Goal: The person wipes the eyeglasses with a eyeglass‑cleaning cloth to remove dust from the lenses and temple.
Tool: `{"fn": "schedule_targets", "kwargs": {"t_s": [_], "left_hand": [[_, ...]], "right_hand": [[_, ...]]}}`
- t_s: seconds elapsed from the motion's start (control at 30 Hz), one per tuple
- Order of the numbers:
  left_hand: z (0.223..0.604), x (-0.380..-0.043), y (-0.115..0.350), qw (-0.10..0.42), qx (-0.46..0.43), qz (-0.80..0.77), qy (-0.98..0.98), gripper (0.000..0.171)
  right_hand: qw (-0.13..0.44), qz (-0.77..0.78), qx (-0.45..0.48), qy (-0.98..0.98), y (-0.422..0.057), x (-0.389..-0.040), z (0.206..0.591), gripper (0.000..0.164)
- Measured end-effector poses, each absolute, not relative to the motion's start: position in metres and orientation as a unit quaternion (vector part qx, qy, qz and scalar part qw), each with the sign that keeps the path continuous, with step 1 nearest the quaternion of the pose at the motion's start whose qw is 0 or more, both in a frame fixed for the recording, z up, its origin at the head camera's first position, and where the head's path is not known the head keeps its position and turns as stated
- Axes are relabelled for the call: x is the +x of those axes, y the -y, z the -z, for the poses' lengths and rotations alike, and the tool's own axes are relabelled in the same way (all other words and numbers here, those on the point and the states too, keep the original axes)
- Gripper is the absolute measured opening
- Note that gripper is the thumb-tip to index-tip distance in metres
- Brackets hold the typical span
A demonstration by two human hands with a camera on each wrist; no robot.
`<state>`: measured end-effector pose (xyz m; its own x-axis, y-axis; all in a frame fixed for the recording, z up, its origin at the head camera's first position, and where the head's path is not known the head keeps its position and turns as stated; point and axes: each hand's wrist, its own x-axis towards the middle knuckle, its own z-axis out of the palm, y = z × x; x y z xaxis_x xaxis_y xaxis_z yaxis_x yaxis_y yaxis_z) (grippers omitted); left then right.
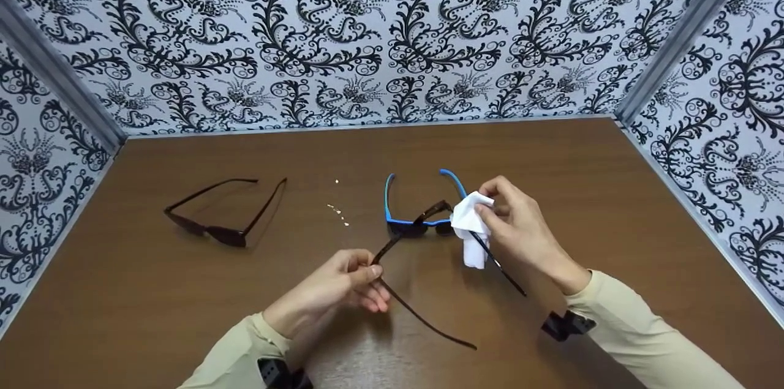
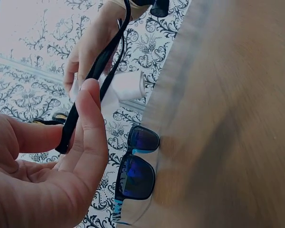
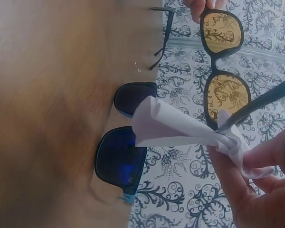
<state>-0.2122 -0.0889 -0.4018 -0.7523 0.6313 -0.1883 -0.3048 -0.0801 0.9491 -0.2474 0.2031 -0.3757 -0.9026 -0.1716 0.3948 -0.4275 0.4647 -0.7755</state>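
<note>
A pair of dark-framed glasses with yellow lenses [image 3: 226, 95] is held up above the table, its arms unfolded. At one front corner of that frame, my left hand [image 1: 343, 282] pinches between thumb and fingers. My right hand [image 1: 520, 223] grips a white cloth [image 1: 473, 217] wrapped round the opposite end, by the hinge. One free end of the cloth [image 3: 175, 126] sticks out past the fingers. Behind the held frame lie blue-armed sunglasses [image 1: 407, 228] on the table, arms open, partly covered in the head view by the frame and cloth.
Dark sunglasses [image 1: 226, 234] with open arms lie at the left of the brown table [image 1: 153, 315]. Several small whitish bits [image 1: 339, 211] are scattered between the two pairs. Patterned panels [image 1: 331, 40] with grey corner posts [image 1: 680, 33] enclose the back and sides.
</note>
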Motion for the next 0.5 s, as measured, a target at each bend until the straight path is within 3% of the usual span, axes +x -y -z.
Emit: {"fn": "schedule_targets", "kwargs": {"t_s": [0.27,0.5], "left_hand": [[0.4068,-0.2106,0.0857,0.336,0.151,-0.731,-0.575,0.010],[0.4048,-0.2126,0.0847,0.303,0.123,-0.748,-0.578,0.010]], "right_hand": [[0.075,-0.581,0.115,0.802,-0.2061,-0.2542,0.3793,0.014],[0.061,-0.592,0.110,0.796,-0.2073,-0.2535,0.3832,0.013]]}}
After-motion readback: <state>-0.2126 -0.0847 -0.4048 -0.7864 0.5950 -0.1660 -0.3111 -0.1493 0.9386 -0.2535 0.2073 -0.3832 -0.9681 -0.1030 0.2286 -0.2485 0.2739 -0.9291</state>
